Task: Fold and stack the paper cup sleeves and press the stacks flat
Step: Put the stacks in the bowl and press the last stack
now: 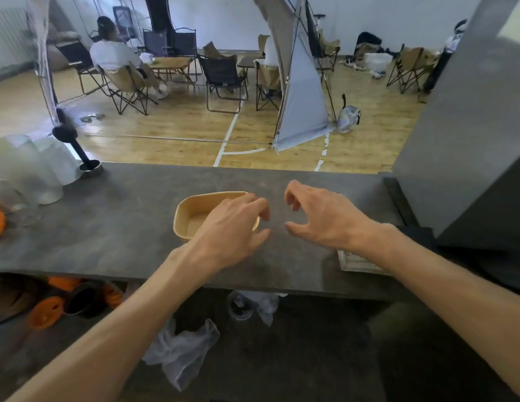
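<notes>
A tan paper tray [192,211] with rounded corners stands on the dark grey counter [122,227]. My left hand [234,227] hovers over the tray's right side, fingers loosely curled, holding nothing that I can see. My right hand [319,219] hangs just to the right of it above the bare counter, fingers and thumb spread and curved, also with nothing in it. No paper cup sleeve is plainly visible in this view.
Clear plastic cups [35,172] stand stacked at the counter's left end beside a black stand [78,152]. A grey block [470,126] rises on the right, with a flat pale object [357,261] under my right forearm. Below the counter lie plastic bags [183,352] and orange items [46,311].
</notes>
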{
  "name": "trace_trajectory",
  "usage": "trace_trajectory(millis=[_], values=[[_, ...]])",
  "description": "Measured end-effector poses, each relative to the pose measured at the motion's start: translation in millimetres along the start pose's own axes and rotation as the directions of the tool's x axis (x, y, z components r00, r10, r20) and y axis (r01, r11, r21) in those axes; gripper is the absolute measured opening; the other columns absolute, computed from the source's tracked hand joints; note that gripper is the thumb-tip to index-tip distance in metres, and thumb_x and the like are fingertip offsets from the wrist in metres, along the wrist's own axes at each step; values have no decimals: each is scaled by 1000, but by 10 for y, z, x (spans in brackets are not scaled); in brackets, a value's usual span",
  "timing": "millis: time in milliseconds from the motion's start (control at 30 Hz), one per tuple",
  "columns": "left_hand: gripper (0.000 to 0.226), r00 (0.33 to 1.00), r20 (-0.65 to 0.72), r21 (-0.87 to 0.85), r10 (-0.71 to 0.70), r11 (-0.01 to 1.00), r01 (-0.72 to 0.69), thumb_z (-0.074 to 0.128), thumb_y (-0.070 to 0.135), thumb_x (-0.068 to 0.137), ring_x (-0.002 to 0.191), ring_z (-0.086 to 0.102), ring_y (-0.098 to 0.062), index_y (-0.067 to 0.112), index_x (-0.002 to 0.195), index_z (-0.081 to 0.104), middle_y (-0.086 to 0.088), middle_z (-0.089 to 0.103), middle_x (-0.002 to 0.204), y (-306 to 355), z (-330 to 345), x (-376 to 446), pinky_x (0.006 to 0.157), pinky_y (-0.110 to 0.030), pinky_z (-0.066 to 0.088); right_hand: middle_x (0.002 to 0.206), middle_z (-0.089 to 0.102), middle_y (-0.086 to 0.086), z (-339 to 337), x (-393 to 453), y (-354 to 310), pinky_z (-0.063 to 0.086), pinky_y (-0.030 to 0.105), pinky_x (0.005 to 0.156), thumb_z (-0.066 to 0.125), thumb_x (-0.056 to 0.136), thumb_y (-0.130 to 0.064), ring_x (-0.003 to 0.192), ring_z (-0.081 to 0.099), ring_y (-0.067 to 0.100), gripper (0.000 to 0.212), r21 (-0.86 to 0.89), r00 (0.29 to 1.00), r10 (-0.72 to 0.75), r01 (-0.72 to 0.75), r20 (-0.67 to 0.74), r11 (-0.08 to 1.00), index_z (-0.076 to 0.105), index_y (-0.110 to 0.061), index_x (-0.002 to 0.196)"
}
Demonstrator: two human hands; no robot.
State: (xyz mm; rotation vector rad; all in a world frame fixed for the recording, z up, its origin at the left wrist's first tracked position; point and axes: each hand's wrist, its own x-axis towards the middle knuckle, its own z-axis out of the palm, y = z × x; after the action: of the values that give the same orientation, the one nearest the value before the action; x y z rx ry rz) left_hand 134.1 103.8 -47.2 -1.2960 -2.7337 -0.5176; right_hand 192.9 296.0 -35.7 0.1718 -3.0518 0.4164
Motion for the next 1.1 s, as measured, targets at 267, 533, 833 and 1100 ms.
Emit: trace_trajectory(millis=[267,533,833,1100], values=[[33,957,133,-7,257,966,-259,67,49,82,99,53,-18,24,101,56,3,56,107,926,503,632,87,-33,40,94,52,-15,-328,-891,798,48,32,73,69,84,-48,85,54,8,32,-63,974,226,-224,29,973,45,-32,97],[41,928,257,79,269,952,-297,73,42,78,87,52,-19,25,94,39,3,54,103,1291,841,862,70,-28,31,97,49,-10,-237,-1148,1159,39,30,80,77,76,-42,88,48,12,44,-205,957,242,-208,161,957,41,-27,96],[44,930,304,-7,208,976,-217,78,35,74,80,51,-19,23,91,39,5,52,94,1243,947,896,66,-31,40,98,56,-9,-159,-1083,1308,42,31,83,81,76,-36,88,54,14,47,-163,964,197,-168,178,972,39,-27,96],[42,945,262,-3,197,979,-204,75,32,74,80,50,-18,26,87,35,6,51,92,1221,846,862,68,-30,42,90,55,-12,-291,-1041,1293,41,32,79,82,73,-36,82,54,11,48,-108,974,149,-132,169,985,36,-31,86]])
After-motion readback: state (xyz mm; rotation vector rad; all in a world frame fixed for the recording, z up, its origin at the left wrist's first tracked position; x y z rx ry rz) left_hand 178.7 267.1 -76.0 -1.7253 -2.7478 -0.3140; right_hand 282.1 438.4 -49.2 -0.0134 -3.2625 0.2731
